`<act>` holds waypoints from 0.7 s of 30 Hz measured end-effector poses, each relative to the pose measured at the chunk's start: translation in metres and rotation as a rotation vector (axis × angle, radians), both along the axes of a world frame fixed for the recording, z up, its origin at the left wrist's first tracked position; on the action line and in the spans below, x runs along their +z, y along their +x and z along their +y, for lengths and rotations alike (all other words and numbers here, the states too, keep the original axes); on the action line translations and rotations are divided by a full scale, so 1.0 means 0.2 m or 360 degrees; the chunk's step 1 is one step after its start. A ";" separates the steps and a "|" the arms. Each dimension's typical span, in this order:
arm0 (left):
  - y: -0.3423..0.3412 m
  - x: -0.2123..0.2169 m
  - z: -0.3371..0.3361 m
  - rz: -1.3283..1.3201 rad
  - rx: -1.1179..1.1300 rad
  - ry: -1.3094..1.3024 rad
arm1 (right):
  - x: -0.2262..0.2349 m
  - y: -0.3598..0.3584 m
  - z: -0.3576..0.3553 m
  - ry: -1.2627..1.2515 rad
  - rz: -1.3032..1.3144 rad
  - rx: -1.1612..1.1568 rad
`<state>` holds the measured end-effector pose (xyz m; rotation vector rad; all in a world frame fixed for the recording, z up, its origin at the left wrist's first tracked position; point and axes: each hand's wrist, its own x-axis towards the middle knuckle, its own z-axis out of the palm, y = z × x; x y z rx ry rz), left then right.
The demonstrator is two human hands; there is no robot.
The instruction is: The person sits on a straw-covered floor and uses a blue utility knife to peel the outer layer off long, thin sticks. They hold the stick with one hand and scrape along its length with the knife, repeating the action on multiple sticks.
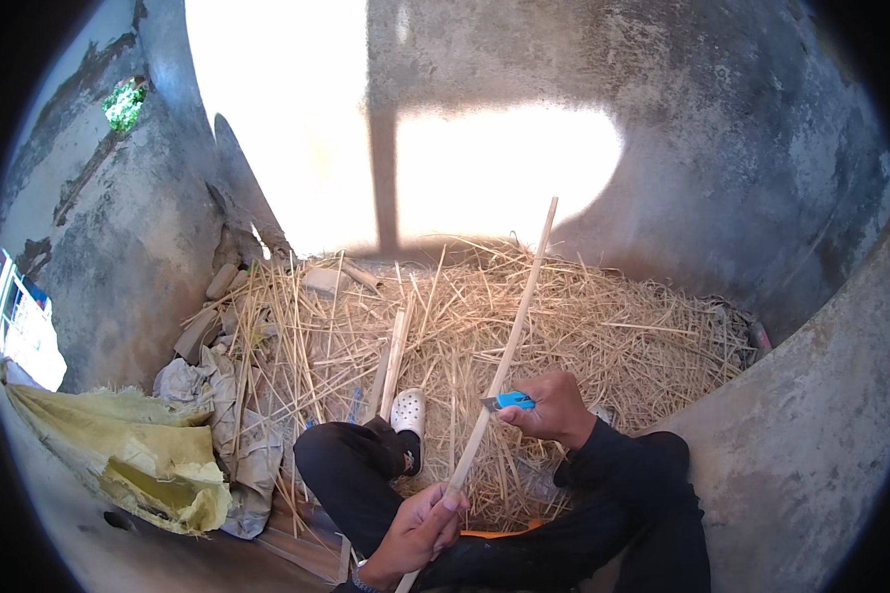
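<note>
My left hand [417, 532] grips the lower part of a long thin pale stick [517, 312] that slants up and to the right over the straw. My right hand [554, 407] holds a small knife with a blue handle [509, 401], its blade pressed against the stick about a third of the way up. I sit with dark trousers, my left leg bent, and a white clog [408, 410] on that foot.
A heap of dry straw and split strips [603, 326] covers the floor ahead. Flat wooden slats [394, 361] lie in it. A yellow sack [138, 445] and grey cloth [229, 435] sit left. Rough concrete walls [761, 178] enclose the corner.
</note>
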<state>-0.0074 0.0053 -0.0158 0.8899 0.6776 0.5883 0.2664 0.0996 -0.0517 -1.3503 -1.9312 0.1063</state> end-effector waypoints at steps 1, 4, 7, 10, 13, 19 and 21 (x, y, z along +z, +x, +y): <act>0.00 -0.01 0.01 -0.0006 -0.0016 0.0022 | 0.00 0.03 0.03 0.0055 -0.0098 -0.0058; -0.04 0.02 -0.07 0.0065 -0.0074 0.0004 | 0.00 0.19 0.19 -0.0149 0.0128 -0.0356; -0.03 0.01 -0.07 0.0059 -0.0156 -0.0033 | -0.05 0.33 0.20 -0.0242 0.0045 -0.0527; -0.03 0.00 -0.06 -0.0032 -0.0093 -0.0071 | -0.07 0.08 0.04 -0.0097 -0.0010 -0.0107; -0.06 0.03 -0.09 -0.0029 -0.0078 -0.0101 | -0.05 0.14 0.16 0.0000 0.0084 -0.0263; -0.03 0.00 -0.15 0.0050 -0.0269 -0.0186 | -0.11 0.79 0.36 -0.0341 0.0112 -0.1093; 0.00 -0.03 -0.13 0.0123 -0.0233 -0.0154 | -0.07 0.78 0.33 -0.0258 0.0120 -0.1118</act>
